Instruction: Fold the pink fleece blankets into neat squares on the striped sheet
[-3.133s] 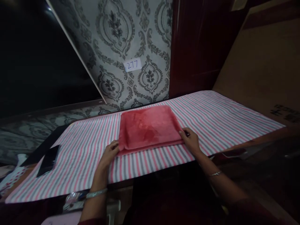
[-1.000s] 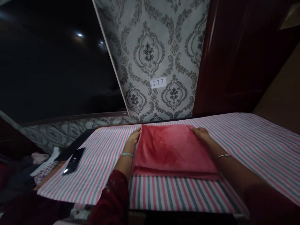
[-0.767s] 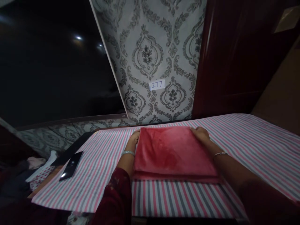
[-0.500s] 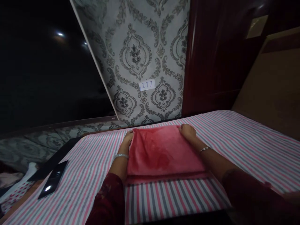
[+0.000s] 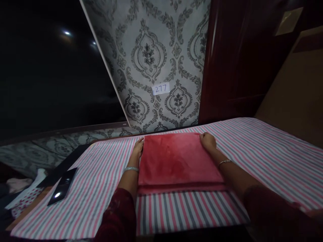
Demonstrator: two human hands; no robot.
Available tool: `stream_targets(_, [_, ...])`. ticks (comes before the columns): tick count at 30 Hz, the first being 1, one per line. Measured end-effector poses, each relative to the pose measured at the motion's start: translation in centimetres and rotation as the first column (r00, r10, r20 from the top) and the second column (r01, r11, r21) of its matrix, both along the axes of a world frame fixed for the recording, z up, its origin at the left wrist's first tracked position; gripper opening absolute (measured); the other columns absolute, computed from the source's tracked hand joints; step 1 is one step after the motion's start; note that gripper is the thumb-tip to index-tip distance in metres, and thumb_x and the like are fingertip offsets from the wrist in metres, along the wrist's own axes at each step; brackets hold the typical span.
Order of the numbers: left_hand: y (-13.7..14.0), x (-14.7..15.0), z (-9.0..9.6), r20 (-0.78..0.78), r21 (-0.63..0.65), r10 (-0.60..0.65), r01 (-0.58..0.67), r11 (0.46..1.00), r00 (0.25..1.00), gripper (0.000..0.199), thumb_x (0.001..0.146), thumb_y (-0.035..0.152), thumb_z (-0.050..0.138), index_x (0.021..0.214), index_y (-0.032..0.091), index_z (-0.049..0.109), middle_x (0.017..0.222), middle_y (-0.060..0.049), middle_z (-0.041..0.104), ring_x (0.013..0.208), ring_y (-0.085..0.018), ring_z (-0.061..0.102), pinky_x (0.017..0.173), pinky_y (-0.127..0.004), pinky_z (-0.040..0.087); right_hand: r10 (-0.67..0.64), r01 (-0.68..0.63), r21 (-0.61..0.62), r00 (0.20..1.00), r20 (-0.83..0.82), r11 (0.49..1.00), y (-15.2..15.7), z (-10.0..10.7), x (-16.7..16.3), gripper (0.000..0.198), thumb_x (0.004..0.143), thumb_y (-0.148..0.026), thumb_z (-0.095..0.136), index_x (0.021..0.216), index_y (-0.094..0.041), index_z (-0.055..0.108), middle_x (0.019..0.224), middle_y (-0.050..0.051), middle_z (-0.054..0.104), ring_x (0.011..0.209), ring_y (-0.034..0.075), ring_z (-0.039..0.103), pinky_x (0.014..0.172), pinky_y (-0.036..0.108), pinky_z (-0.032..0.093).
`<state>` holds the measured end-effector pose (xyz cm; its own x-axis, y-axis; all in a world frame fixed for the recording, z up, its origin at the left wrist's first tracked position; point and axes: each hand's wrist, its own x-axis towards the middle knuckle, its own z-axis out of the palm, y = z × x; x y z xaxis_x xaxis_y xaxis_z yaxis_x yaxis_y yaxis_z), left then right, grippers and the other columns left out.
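Observation:
A folded, plush-looking red cloth [image 5: 176, 161] lies on the striped tablecloth [image 5: 101, 174] in front of me, with a lower layer showing along its near edge. My left hand [image 5: 138, 148] is closed on its far left corner. At the far right corner, my right hand [image 5: 208, 141] grips the cloth between thumb and fingers. The top surface is stretched fairly smooth between both hands. Some fingertips are hidden behind the edge of the cloth.
A dark phone [image 5: 62, 186] rests at the table's left. Behind stand a large black screen [image 5: 55, 74], patterned wallpaper [image 5: 148, 57] with a paper label "277" [image 5: 160, 88], and a dark red panel [image 5: 232, 67]. A brown board [image 5: 297, 87] leans at the right.
The right hand has moved slightly right, pulling the red cloth wider. Wrinkles on its left side have flattened out. Both hands keep their hold, and the view has shifted a little.

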<state>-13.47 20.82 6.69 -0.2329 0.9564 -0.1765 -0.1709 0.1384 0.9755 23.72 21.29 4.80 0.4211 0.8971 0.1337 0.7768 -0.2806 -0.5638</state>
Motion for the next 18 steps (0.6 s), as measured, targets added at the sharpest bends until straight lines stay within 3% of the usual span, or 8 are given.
stream_targets(3, [-1.5,-0.2,0.6,0.000,-0.031,-0.061,0.061,0.998,0.998,0.097,0.059,0.015,0.087,0.147,0.012,0.045,0.073,-0.002,0.076,0.065,-0.020,0.073,0.062,-0.028,0.058,0.031,-0.031,0.010,0.999,-0.014,0.999,-0.6,-0.1,0.5,0.036,0.095,-0.038,0.051,0.109,-0.012,0.072,0.105,0.019,0.074,0.094,0.030,0.069,0.072,0.033,0.047])
stream_targets(6, [-3.9,-0.4,0.8,0.003,-0.058,-0.138,0.138,0.989,0.990,0.100,0.051,0.011,0.091,0.142,0.011,0.049,0.078,-0.005,0.078,0.069,-0.022,0.074,0.063,-0.029,0.058,0.083,-0.083,0.029,0.996,-0.028,0.996,-2.2,-0.6,1.5,0.036,0.092,-0.040,0.055,0.108,-0.012,0.071,0.101,0.017,0.074,0.093,0.028,0.069,0.071,0.031,0.046])
stream_targets(10, [-8.1,-0.4,0.4,0.004,-0.101,-0.220,0.219,0.970,0.976,0.081,0.044,0.013,0.093,0.121,0.010,0.065,0.081,-0.008,0.078,0.072,-0.023,0.074,0.065,-0.029,0.057,0.189,-0.185,0.052,0.978,-0.085,0.981,-6.2,-2.2,3.1,0.032,0.085,-0.047,0.058,0.088,-0.017,0.070,0.078,0.010,0.072,0.075,0.024,0.067,0.063,0.030,0.042])
stream_targets(13, [-11.3,-0.3,0.2,-0.067,-0.117,-0.363,0.354,0.928,0.929,0.060,0.049,0.022,0.091,0.105,0.011,0.073,0.079,-0.007,0.078,0.077,-0.025,0.074,0.065,-0.028,0.055,0.254,-0.245,0.082,0.959,-0.129,0.966,-9.9,-3.2,3.9,0.037,0.080,-0.057,0.055,0.081,-0.021,0.067,0.066,0.005,0.067,0.066,0.023,0.064,0.059,0.030,0.040])
stream_targets(18, [-15.5,-0.4,0.1,-0.245,-0.059,-0.461,0.461,0.885,0.853,0.042,0.060,0.035,0.082,0.096,0.014,0.077,0.082,-0.005,0.077,0.088,-0.027,0.071,0.076,-0.032,0.054,0.231,-0.190,0.210,0.954,-0.189,0.959,-16.4,-4.5,3.9,0.047,0.075,-0.065,0.052,0.083,-0.022,0.067,0.065,0.005,0.066,0.062,0.023,0.060,0.060,0.032,0.042])
